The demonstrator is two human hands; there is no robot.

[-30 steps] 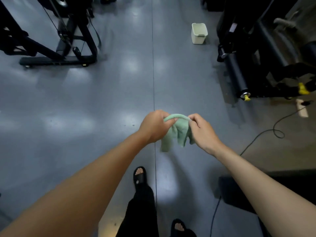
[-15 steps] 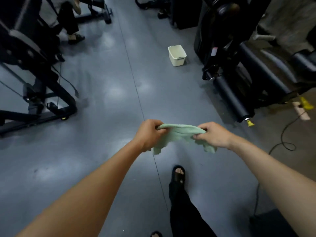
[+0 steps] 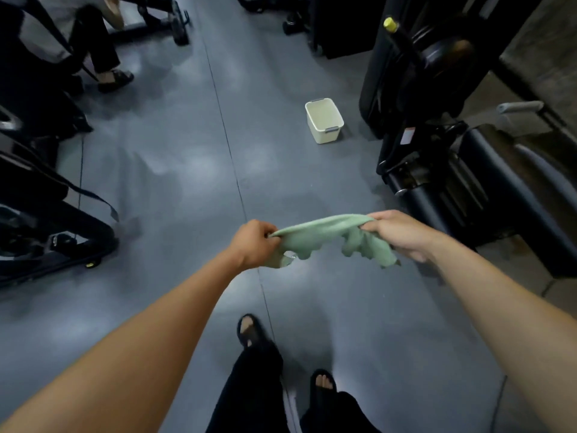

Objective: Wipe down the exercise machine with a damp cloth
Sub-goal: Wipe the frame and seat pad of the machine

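Hands are held out ahead over the floor, both arms extended and cut off at the lower corners of the view. A green cloth (image 3: 331,237) is stretched between them. One end is bunched inside the left hand (image 3: 254,243), whose fingers are curled tightly round it, knuckles turned up; how much cloth lies within the fist is hidden. The other end is pinched by the right hand (image 3: 398,234), thumb on top, with the remaining fingers folded under and mostly concealed by the fabric. Loose folds are seen hanging below the taut upper edge, nearer the right hand.

Below the hands, two feet in dark open-toed sandals (image 3: 249,331) and dark trouser legs are partly seen on the grey floor (image 3: 175,170), along which a thin seam runs.

A black exercise machine (image 3: 437,126) stands to the right of the cloth, apart from it, with a padded roller and a yellow-capped post; its outer parts are dark and hard to make out. A small cream bin (image 3: 324,125) is set on the floor just left of it. Further dark equipment (image 3: 40,220) is cut off at the left edge, and another person's leg and shoe (image 3: 107,65) are glimpsed at the upper left.
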